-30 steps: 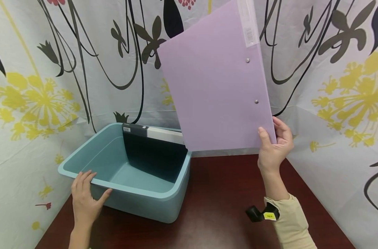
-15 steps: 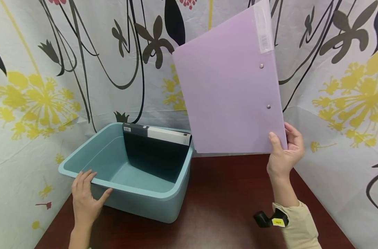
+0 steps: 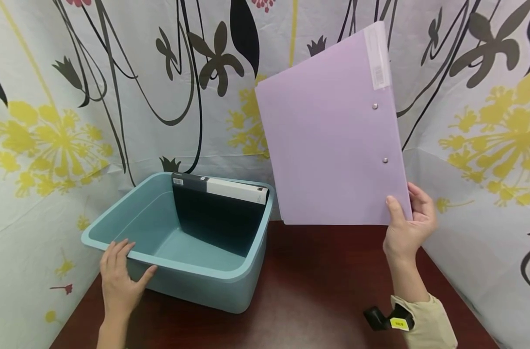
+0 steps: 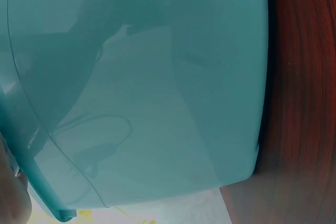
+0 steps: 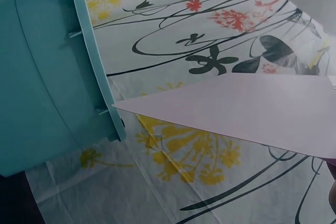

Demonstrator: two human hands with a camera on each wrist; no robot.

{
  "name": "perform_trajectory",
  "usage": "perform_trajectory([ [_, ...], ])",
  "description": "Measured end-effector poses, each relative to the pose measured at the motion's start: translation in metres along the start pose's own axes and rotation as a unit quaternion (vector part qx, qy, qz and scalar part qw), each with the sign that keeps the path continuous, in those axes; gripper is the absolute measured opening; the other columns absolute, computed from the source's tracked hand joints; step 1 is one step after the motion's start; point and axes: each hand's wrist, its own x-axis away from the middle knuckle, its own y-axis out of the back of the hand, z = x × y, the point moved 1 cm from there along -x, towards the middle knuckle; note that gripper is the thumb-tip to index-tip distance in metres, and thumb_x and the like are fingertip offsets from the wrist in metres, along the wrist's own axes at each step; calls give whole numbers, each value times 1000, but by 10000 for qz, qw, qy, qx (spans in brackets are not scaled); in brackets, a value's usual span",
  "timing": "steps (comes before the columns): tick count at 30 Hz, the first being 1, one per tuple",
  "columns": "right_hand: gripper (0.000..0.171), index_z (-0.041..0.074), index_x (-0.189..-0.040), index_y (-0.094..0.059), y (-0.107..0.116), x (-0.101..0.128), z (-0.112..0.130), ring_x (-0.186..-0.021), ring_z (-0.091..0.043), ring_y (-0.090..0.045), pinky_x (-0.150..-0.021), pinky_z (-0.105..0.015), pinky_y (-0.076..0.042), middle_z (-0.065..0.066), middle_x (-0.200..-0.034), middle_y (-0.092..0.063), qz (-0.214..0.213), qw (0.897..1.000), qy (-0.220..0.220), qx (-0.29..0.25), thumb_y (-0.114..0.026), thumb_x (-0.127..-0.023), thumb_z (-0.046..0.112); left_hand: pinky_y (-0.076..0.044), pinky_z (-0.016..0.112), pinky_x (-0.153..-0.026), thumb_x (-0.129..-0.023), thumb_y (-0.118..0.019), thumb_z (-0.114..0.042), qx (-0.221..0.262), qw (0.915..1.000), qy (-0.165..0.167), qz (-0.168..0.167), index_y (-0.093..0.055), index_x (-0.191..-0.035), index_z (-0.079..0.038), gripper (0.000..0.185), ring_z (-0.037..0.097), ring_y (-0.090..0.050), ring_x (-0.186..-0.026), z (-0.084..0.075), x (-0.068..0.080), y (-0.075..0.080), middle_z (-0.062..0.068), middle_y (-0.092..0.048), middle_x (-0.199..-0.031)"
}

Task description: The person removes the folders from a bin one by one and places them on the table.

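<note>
My right hand (image 3: 409, 230) holds a lilac file folder (image 3: 330, 145) by its lower right edge, thumb on the near face and fingers behind. The folder is raised and tilted, with two metal rivets and a clear label strip along its right side. In the right wrist view the folder (image 5: 231, 111) is seen nearly edge-on, its corner overlapping the basin rim. My left hand (image 3: 120, 276) rests on the near left rim of a blue-green plastic basin (image 3: 195, 286), fingers extended over the rim, thumb spread outside. A black file folder (image 3: 221, 218) with a white spine label leans inside the basin.
The basin stands on a dark red-brown wooden table (image 3: 317, 281). A floral-patterned cloth (image 3: 129, 82) hangs behind and along both sides. A black camera strap (image 3: 391, 320) with a yellow tag circles the right wrist over a beige sleeve (image 3: 432, 325).
My right hand has carried the lilac folder rightward and down, away from the basin, uncovering the right end of the black folder's spine. The left hand and basin have stayed put.
</note>
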Motion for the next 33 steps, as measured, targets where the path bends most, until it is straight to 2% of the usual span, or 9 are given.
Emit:
perform_trajectory([
  [15,37,-18,-102,-57,28,6,-1,-76,-20,-61,-62,-22,-50,-18,-88,-65,-41,9991,29,430,-60,-65,-24,-14,52,-106,-73,-49,-73,1,10000,30,2,-51,-115,7,90,45,-28,-124,1,1,0,28,-46,-121],
  [25,37,-17,-101,-58,46,15,0,-76,-18,-62,-64,-19,-50,-13,-87,-68,126,9975,-110,687,-59,-65,-26,-13,53,-106,-73,-50,-72,31,10000,52,31,-51,-116,6,90,45,-28,-125,2,1,-1,28,-46,-121],
  [33,37,-18,-102,-58,56,22,-2,-76,-15,-62,-64,-18,-50,-10,-87,-68,225,9936,-126,1101,-60,-66,-25,-13,54,-106,-73,-50,-72,39,10000,40,1,-51,-115,6,89,45,-28,-125,1,1,0,28,-45,-121],
])
